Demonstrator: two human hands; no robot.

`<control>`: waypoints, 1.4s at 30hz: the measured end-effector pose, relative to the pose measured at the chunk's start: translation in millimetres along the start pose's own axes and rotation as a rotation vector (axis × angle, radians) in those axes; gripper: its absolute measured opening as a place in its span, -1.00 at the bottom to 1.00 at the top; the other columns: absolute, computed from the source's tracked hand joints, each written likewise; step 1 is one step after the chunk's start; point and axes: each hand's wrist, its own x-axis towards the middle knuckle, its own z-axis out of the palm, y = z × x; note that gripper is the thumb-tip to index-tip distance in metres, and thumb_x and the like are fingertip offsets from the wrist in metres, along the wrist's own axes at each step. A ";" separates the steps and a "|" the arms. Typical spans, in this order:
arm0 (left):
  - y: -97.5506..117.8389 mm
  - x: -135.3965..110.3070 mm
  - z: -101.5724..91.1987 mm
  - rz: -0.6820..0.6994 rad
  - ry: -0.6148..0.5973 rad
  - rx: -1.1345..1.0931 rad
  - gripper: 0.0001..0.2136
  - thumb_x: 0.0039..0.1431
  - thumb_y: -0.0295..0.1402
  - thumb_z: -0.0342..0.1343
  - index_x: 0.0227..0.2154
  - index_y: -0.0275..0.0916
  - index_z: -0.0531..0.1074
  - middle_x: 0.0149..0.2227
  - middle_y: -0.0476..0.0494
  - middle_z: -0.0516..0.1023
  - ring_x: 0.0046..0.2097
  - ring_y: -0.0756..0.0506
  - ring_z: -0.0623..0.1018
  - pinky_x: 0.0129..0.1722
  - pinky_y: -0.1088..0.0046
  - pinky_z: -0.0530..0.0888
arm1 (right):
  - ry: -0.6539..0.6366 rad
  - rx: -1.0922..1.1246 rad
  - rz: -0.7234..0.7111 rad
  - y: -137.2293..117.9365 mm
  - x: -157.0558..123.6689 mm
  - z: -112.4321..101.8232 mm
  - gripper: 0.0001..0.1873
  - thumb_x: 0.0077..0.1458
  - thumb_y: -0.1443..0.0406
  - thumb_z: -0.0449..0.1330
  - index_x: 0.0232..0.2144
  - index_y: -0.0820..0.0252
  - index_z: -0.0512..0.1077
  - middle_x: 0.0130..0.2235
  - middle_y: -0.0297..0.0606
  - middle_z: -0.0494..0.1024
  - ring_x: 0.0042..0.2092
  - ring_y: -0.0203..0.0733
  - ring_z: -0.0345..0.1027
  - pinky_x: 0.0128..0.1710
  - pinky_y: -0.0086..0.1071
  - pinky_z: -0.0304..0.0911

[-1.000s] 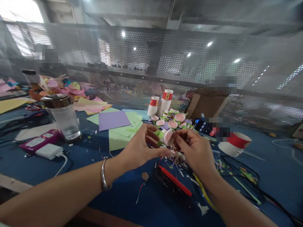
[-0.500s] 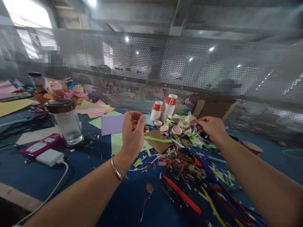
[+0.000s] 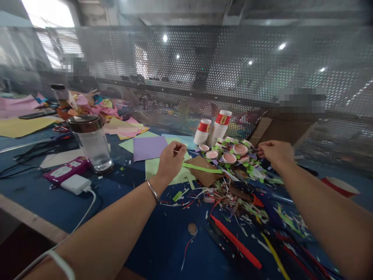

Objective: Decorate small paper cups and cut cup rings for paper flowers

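The left hand and right hand hang well apart, fingers curled — around anything, I can't tell. Between them, nearer the right, sit heaped pink-printed, white-rimmed round paper pieces; behind, stacked red-banded white paper cups, labels unreadable; a dark phone shows "00".

The surface is dark blue. The tool at five o'clock is red. Toward three, white-rimmed discs bear pinkish print amid green and purple scraps. White cups at two have red bands. The sheet at nine is plain purple; the screen at twelve, perforated grey.
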 end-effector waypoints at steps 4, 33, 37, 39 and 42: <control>-8.4 -4.2 2.6 0.051 -0.193 0.255 -0.86 0.16 -0.51 0.11 -0.26 -0.22 0.51 -0.16 -0.16 0.62 -0.11 -0.14 0.55 0.02 0.23 0.42 | -0.053 0.041 0.150 -7.8 -30.2 -16.2 -0.63 0.32 0.17 0.21 0.11 0.17 0.43 0.13 -0.11 0.49 0.02 -0.07 0.47 -0.01 -0.08 0.45; 2.8 8.3 -20.4 -0.060 -0.150 0.127 -0.83 0.14 -0.30 0.18 -0.22 -0.22 0.42 -0.35 -0.14 0.61 -0.42 -0.03 0.51 -0.42 0.42 0.36 | -0.276 0.007 -0.318 -5.6 -163.8 -68.2 -0.71 0.13 0.04 0.22 -0.31 0.11 0.54 -0.45 -0.28 0.59 -0.49 -0.20 0.44 -0.48 -0.35 0.32; -2.8 18.9 -44.8 -0.121 -0.178 0.210 -0.78 0.00 -0.37 0.24 -0.25 -0.22 0.43 -0.41 -0.14 0.60 -0.43 -0.09 0.52 -0.43 0.38 0.33 | -0.299 -0.036 -0.345 -5.9 -164.7 -67.7 -0.70 0.14 0.03 0.20 -0.31 0.12 0.53 -0.46 -0.26 0.60 -0.49 -0.17 0.45 -0.49 -0.34 0.30; -4.0 20.7 -53.2 -0.162 -0.289 0.274 -0.81 -0.09 -0.42 0.24 -0.34 -0.21 0.45 -0.49 -0.12 0.58 -0.46 -0.11 0.52 -0.44 0.37 0.32 | -0.315 -0.030 -0.345 -5.1 -164.9 -67.6 -0.72 0.14 0.06 0.19 -0.31 0.12 0.53 -0.46 -0.26 0.60 -0.50 -0.18 0.44 -0.49 -0.35 0.28; -3.6 19.9 -58.5 -0.210 -0.470 0.384 -0.85 -0.17 -0.46 0.24 -0.44 -0.18 0.47 -0.58 -0.08 0.55 -0.52 -0.12 0.50 -0.44 0.35 0.32 | -0.360 -0.064 -0.356 -3.7 -164.1 -69.2 -0.72 0.14 0.07 0.16 -0.33 0.12 0.53 -0.47 -0.27 0.58 -0.51 -0.18 0.43 -0.49 -0.34 0.26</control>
